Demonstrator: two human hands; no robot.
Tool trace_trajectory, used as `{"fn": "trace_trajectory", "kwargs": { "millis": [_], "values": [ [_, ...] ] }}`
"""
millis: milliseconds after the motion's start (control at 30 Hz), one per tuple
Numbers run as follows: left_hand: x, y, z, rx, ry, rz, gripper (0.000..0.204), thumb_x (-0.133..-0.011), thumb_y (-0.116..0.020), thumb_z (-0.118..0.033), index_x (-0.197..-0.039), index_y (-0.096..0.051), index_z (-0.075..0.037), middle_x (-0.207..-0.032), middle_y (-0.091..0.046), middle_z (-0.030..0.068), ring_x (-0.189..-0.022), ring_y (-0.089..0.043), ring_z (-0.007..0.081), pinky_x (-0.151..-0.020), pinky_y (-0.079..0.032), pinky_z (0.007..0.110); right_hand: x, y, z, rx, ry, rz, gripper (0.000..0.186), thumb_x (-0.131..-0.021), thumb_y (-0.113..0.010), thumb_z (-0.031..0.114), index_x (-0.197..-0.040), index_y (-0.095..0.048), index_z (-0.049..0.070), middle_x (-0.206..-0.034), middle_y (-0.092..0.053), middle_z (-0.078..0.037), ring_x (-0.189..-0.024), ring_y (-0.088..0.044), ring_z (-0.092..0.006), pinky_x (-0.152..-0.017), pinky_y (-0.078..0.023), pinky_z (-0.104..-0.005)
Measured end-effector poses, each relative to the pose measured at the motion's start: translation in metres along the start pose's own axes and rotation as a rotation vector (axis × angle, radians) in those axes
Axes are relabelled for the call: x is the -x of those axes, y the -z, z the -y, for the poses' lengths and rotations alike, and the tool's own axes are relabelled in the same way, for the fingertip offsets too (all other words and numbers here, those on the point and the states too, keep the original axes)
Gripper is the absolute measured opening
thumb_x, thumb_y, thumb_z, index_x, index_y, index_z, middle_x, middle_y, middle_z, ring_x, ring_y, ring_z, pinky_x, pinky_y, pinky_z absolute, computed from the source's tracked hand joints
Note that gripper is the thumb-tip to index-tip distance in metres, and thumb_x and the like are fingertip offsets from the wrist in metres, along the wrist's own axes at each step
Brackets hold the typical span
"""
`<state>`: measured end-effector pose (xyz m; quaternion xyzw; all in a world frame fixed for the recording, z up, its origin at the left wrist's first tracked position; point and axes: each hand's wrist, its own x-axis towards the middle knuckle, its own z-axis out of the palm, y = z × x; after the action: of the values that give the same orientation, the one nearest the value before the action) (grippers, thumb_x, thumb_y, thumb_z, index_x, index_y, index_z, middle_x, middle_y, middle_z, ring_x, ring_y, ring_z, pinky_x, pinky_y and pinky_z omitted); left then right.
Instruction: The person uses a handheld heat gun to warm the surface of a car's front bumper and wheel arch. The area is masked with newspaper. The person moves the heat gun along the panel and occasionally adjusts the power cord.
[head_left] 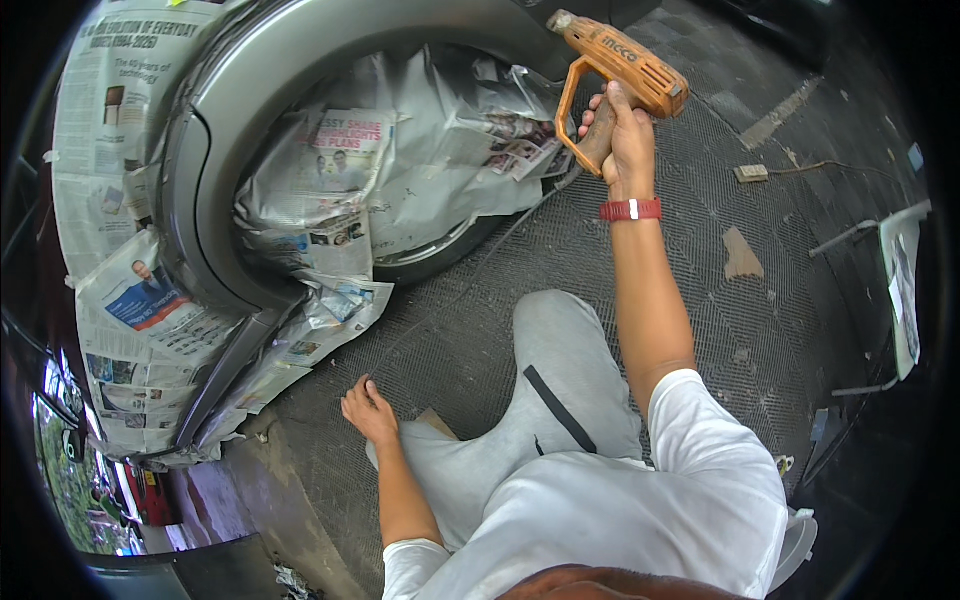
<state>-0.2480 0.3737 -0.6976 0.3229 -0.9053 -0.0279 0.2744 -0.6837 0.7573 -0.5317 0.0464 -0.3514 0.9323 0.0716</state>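
My right hand (622,130) is wrapped round the handle of an orange heat gun (630,65), a red strap on its wrist. The nozzle points up and left, toward the grey wheel arch (215,110) of a car. Near my bent knee, my left hand (370,408) hangs low with loosely bent fingers and nothing in it. Newspaper sheets (345,150) cover the wheel inside the arch, and part of the tyre (450,250) shows below them. More newspaper (110,210) is taped over the body panel at the left.
The floor is dark ribbed matting (480,310). A cord runs across it from near the heat gun. To the right lie a torn cardboard scrap (741,254) and a small block (750,174). A metal-framed stand (900,300) is at the far right; a red vehicle (150,495) shows lower left.
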Motion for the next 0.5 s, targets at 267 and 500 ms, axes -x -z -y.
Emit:
{"fn": "trace_trajectory", "kwargs": {
  "millis": [267, 500],
  "values": [
    [0.003, 0.007, -0.011, -0.054, -0.074, 0.031, 0.033, -0.106, -0.054, -0.031, -0.116, -0.072, -0.006, -0.098, -0.063, 0.0146, -0.1, -0.057, 0.0351, -0.111, -0.038, 0.052, -0.033, 0.085, -0.07, -0.052, -0.116, -0.355, 0.027, -0.103, -0.064, 0.025, -0.098, -0.055, 0.0, -0.081, -0.058, -0.009, -0.06, -0.059, -0.02, -0.052, -0.053, -0.035],
    [0.005, 0.013, -0.01, -0.062, 0.009, 0.051, 0.031, -0.105, -0.056, -0.03, -0.115, -0.073, -0.005, -0.098, -0.063, 0.0148, -0.1, -0.057, 0.0354, -0.111, -0.038, 0.052, 0.007, 0.095, -0.11, 0.109, -0.09, -0.141, 0.017, -0.103, -0.064, 0.019, -0.106, -0.057, 0.003, -0.087, -0.061, -0.006, -0.067, -0.061, -0.016, -0.057, -0.055, -0.0325]
  ]
}}
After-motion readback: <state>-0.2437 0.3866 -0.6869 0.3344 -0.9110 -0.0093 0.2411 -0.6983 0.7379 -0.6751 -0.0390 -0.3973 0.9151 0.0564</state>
